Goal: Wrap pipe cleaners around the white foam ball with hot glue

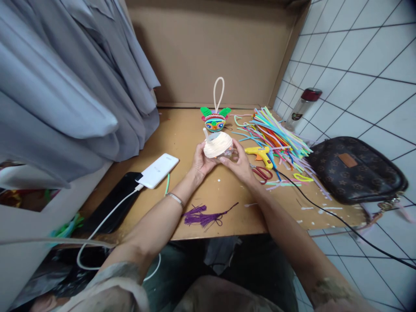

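Observation:
Both hands hold a rounded clear plastic ball (218, 145) partly wrapped in rows of cream pipe cleaner, whose loose end sticks up on the left. My left hand (202, 164) is closed around its left side and underside. My right hand (239, 161) grips the right side, thumb at the front. Just behind it sits a colourful animal-head ornament (215, 122) with green ears and a cream loop on top. A yellow hot glue gun (261, 155) and red-handled scissors (262, 174) lie right of my right hand. Purple tassels (204, 217) lie between my forearms.
Many coloured pipe cleaners (277, 134) are piled at right, beside a brown patterned bag (355, 171) and a bottle (303, 108). At left are a white power bank (160, 170) with a cable and a black phone (112, 206). Grey cloth (81, 86) hangs over the left side.

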A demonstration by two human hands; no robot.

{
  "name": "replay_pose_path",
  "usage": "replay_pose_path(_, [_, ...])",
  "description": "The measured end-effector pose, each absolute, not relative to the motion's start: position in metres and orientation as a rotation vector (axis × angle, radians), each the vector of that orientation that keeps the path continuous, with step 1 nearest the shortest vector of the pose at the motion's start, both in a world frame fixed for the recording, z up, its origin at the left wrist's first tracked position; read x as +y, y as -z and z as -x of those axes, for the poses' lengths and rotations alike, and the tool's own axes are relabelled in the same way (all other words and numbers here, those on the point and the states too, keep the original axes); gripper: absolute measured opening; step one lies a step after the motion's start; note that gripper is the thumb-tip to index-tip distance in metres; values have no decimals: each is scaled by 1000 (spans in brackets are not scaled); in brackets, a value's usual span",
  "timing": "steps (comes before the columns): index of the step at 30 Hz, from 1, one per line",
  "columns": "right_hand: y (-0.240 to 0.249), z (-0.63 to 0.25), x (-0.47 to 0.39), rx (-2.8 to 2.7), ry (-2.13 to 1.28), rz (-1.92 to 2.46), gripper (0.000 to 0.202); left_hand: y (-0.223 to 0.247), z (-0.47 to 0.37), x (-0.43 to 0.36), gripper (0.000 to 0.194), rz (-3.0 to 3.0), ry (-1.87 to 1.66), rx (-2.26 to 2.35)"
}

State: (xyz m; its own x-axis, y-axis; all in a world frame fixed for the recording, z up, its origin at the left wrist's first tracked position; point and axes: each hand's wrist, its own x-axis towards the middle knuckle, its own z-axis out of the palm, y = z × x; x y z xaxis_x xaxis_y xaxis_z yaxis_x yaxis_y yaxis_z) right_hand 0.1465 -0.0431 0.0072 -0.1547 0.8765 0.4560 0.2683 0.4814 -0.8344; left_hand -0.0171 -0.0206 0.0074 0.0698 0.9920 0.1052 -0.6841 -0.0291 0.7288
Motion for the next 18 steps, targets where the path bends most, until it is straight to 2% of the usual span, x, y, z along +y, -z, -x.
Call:
replay_pose_path(7, [-9,-143,-49,-1636,-665,1035,97,-9,8,-26,53,-743,-1409,506])
replay_pose_path(13, [-12,-145,-50,-1548,-771,983,103,-7,1,-28,45,-586,-1401,446])
replay_pose_path(18, [-10,-147,-44,-1524,-889,857,104,-4,4,-26,51,-630,-1501,472])
